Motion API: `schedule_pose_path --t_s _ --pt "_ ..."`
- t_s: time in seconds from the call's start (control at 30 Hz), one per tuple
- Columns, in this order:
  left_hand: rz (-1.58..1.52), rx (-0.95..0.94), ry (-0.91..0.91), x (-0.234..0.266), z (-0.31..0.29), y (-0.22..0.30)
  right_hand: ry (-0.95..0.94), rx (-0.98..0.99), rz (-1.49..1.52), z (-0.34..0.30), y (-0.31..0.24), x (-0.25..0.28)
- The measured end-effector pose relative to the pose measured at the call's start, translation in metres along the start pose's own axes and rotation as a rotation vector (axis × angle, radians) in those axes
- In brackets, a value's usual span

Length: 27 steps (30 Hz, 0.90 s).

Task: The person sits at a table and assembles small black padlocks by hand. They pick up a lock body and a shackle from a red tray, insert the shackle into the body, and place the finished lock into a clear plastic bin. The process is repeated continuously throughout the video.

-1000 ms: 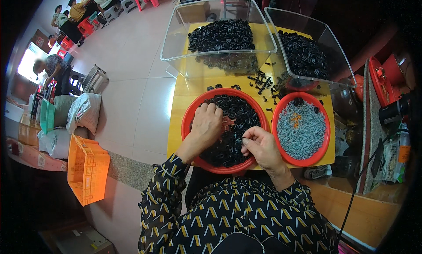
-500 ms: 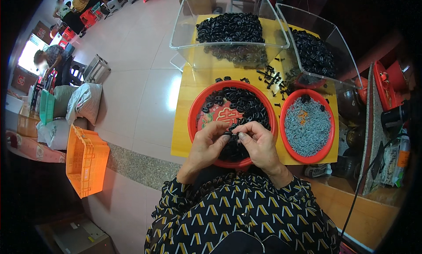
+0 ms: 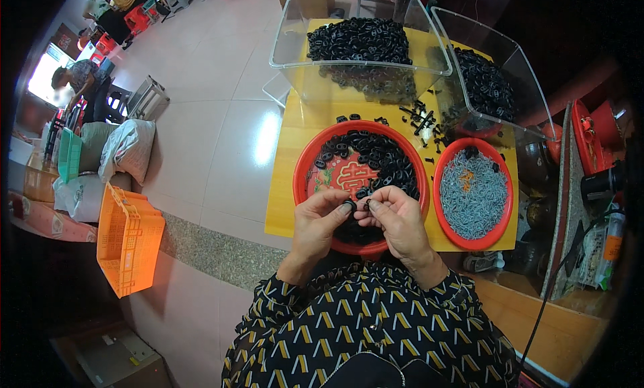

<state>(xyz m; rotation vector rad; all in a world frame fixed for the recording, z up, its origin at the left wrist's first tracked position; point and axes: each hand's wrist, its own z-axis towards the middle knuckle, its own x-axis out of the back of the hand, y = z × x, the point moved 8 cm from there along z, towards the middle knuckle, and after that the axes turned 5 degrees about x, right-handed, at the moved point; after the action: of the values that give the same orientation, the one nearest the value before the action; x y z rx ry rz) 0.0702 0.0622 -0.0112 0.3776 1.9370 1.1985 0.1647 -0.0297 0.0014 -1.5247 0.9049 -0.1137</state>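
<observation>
My left hand [image 3: 318,221] pinches a small black plastic piece [image 3: 350,205] between thumb and fingertips. Close beside it, the fingers of my right hand [image 3: 400,224] are closed on another small black part [image 3: 367,204], whose exact shape is hidden. Both hands are over the near side of a round red tray [image 3: 299,175] with a patterned bottom. Loose black oval pieces with two holes [image 3: 392,153] are heaped along its far and right sides. To the right, a smaller red tray [image 3: 438,195] is full of silvery screws [image 3: 475,200], with a few orange bits among them.
Two clear plastic bins [image 3: 362,67] [image 3: 533,86] with heaped black pieces stand at the back of the yellow table [image 3: 285,160]. Small black parts [image 3: 422,119] lie scattered before them. An orange crate [image 3: 131,240] and stuffed sacks [image 3: 127,150] are at left. Other people work far left.
My hands have drawn slightly apart, and the black parts between them are now separate. The whole view has shifted slightly, with the trays appearing farther right.
</observation>
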Motion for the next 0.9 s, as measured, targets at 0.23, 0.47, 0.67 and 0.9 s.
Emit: schedule_pose_path --t_s 0.23,0.47,0.67,0.9 --pt "0.066 -0.023 0.046 0.002 -0.005 -0.001 0.034 0.022 0.047 0.003 -0.003 0.0" --pt "0.151 0.044 -0.106 -0.011 -0.006 0.006 -0.007 -0.031 0.045 0.005 0.001 -0.001" --pt "0.003 0.169 -0.132 -0.008 -0.005 -0.009 -0.04 -0.051 0.0 0.006 0.005 0.007" --pt "-0.09 0.039 -0.137 -0.003 -0.002 -0.007 -0.063 -0.044 -0.118 -0.001 -0.002 0.008"
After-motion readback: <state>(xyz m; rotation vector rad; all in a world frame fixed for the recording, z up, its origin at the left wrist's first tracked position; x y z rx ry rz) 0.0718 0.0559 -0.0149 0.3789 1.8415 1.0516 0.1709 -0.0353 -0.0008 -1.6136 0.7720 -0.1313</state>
